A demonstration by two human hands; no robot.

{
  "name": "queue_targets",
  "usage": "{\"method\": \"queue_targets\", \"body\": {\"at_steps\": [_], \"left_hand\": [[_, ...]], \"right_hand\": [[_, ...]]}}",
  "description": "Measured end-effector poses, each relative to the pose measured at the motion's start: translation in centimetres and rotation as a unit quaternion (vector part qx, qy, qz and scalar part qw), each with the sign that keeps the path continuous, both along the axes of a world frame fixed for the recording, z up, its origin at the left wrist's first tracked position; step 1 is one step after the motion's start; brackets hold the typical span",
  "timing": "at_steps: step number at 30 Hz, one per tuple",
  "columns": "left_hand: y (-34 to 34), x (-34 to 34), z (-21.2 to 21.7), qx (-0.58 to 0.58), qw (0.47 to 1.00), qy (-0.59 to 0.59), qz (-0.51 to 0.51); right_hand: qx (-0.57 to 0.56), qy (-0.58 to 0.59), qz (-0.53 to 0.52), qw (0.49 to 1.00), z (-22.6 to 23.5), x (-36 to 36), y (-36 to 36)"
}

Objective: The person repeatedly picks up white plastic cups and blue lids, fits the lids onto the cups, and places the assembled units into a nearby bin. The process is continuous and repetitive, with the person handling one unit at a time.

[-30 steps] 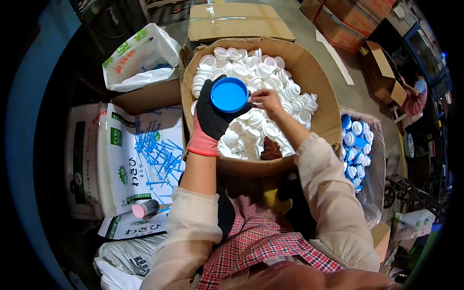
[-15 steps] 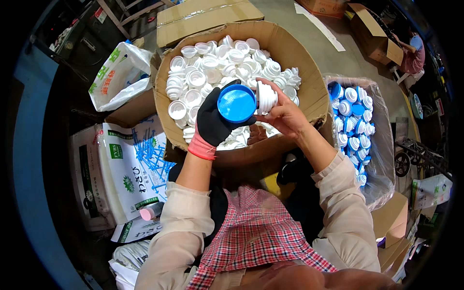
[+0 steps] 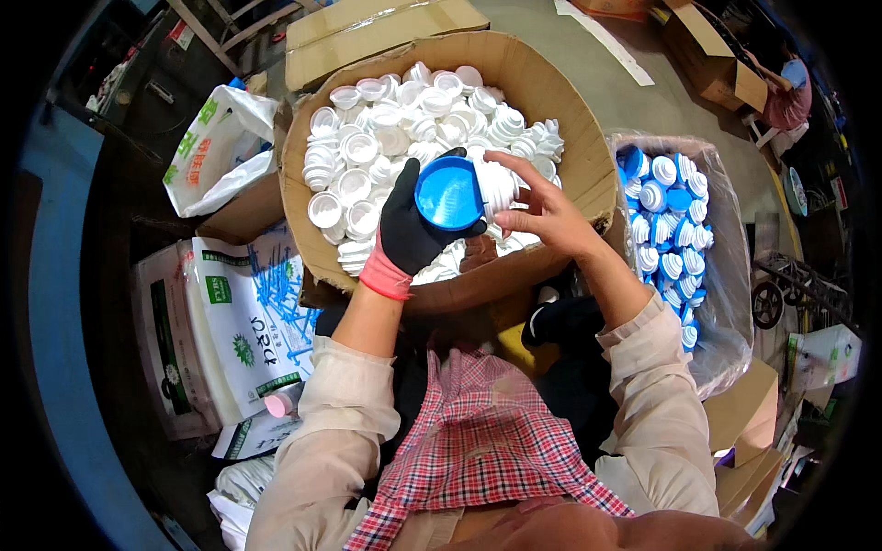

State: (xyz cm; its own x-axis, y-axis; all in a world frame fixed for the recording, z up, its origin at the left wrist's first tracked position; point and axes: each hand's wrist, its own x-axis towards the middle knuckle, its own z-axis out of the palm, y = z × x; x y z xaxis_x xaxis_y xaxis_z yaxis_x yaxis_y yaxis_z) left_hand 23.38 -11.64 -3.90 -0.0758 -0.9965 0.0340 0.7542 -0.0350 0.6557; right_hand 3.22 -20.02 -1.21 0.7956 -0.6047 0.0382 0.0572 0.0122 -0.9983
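Note:
My left hand, in a black glove with a pink cuff, is closed around a round blue plastic cup whose hollow side faces up toward me. Against the cup's right side sits a white ribbed, stepped plastic piece. The bare fingers of my right hand curve round that white piece, index finger along its top and thumb at its lower right. Beneath both hands, a large cardboard box holds many loose white ribbed pieces.
To the right, a plastic-lined box holds joined blue-and-white pieces. Thin blue sticks lie on printed sacks at left, near a white plastic bag. Another person sits at the far right beside an open carton.
The white piece now lies closer against the blue cup's side, turned slightly. My right fingers have loosened and spread a little around it. The left hand keeps its hold.

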Motion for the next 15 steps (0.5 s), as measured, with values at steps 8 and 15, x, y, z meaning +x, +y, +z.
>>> {"method": "queue_targets", "body": {"at_steps": [8,15], "left_hand": [[0.7,0.1,0.7,-0.018,0.998,0.062,-0.024],[1.2,0.3,-1.0,-0.168,0.899,-0.380,0.139]], "right_hand": [[-0.276,0.020,-0.167,0.946,2.1,0.6,1.2],[-0.437,0.095,-0.160,0.880,2.8,3.4,3.7]]}}
